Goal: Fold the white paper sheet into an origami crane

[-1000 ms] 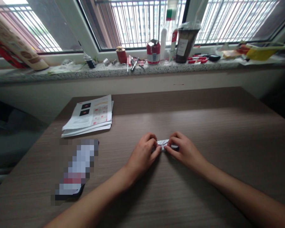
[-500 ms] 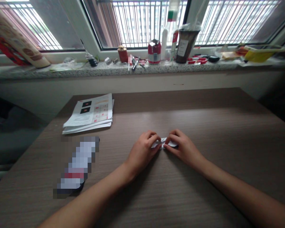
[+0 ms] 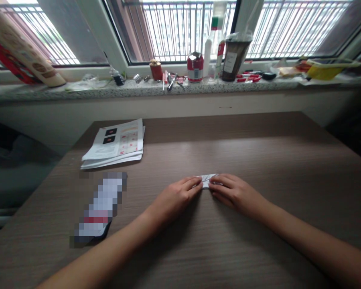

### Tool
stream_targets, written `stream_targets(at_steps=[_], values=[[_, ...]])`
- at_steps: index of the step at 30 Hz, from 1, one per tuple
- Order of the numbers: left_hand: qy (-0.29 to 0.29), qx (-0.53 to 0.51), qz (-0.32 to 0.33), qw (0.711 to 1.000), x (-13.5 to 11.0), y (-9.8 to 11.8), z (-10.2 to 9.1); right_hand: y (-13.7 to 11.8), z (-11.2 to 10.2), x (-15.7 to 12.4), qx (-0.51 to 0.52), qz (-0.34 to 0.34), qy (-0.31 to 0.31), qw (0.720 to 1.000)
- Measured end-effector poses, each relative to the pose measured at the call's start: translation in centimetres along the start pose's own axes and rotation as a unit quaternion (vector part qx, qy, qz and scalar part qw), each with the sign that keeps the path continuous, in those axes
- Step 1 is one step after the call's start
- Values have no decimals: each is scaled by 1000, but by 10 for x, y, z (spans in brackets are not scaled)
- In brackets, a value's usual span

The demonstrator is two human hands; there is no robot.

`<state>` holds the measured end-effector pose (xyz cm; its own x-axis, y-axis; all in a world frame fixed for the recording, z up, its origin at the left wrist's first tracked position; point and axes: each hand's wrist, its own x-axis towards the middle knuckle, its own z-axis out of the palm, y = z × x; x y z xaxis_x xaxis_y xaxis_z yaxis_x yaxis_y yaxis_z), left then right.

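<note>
A small strip of folded white paper [image 3: 206,182] with dark marks lies on the brown table, between my two hands. My left hand [image 3: 180,195] lies low over its left end, fingers stretched out and their tips pressing on the paper. From the other side my right hand [image 3: 233,190] rests on the right end, fingers extended and slightly bent, tips on the paper. Only the middle of the strip shows; its ends are under my fingers. My left thumb is hidden.
To the left lies a blurred-out phone [image 3: 100,208], near my left forearm. Behind it is a stack of printed sheets [image 3: 116,144]. Along the stone windowsill [image 3: 192,91] stand a red can [image 3: 195,68], bottles, a dark drink cup [image 3: 235,58] and a yellow container [image 3: 327,71].
Both hands have gone from pinching the paper with raised knuckles to lying flatter on it. The paper's top face shows flatter between them.
</note>
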<state>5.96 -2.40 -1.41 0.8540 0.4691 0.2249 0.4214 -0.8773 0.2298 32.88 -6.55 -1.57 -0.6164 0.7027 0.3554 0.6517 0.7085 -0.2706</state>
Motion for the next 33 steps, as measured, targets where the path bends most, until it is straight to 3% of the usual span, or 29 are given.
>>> stream_targets(at_steps=[4,9,24,33], values=[[-12,4,29,999,-7,-6,8,-1,3,-12,-38,-12,-11,999],[-25,-3,19,1000,-11,-7,7,-3,9,-21,-54,2,-15,998],[-70,67,1,995,-8,-2,-7,-9,3,-14,-93,18,-61,994],[-112,60,18,992,-17,-12,-12,-10,0,-12,-79,19,-64,995]])
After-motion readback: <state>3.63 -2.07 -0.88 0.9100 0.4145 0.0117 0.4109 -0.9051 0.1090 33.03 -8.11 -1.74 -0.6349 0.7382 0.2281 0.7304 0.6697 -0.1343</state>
